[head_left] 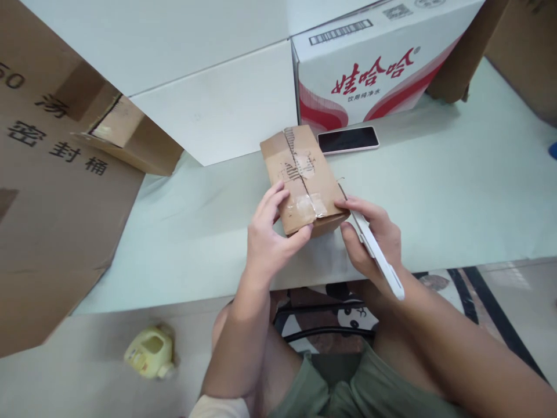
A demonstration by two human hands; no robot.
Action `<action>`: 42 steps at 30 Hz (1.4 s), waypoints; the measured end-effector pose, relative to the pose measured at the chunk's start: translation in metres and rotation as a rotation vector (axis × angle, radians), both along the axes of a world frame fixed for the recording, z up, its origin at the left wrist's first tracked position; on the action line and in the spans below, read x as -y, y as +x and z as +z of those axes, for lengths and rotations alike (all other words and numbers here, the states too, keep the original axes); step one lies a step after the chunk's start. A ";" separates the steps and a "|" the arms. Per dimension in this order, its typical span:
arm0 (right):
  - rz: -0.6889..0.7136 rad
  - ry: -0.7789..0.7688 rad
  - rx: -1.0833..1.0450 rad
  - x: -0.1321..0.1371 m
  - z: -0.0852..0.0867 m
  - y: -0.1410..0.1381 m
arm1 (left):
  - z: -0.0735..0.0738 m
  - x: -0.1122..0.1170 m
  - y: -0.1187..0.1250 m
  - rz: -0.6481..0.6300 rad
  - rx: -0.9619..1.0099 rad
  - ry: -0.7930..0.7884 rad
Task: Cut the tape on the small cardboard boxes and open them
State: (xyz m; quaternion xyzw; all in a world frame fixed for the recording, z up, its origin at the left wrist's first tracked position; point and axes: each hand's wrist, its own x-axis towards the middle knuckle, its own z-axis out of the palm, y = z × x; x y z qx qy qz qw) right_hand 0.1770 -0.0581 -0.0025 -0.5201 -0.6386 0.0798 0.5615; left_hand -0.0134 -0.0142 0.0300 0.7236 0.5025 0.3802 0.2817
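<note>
A small brown cardboard box (300,168) rests on the pale green tabletop, its top crossed by a seam with clear tape and dark printed marks. My left hand (272,229) grips the box at its near left corner, thumb on the front edge and fingers over the top. In my right hand (374,232) is a white utility knife (376,249), its thin blade pointing away from me along the box's right side. The fingertips of that hand are close to the box's near right corner; whether they touch it I cannot tell.
Behind the box lies a phone (348,140) with a dark screen. A white and red carton (374,81) and a plain white carton (217,110) stand at the back. A large brown carton (56,220) is on the left. On the floor sits a yellow jug (150,351).
</note>
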 end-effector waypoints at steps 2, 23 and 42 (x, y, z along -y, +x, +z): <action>0.018 0.012 -0.010 0.000 -0.001 0.000 | 0.000 0.000 -0.001 0.014 -0.037 0.041; 0.064 0.095 0.019 -0.003 -0.001 0.004 | -0.009 -0.004 0.002 -0.037 -0.028 0.103; -0.090 0.099 0.084 -0.005 0.002 -0.015 | -0.009 -0.002 0.005 -0.116 -0.071 0.123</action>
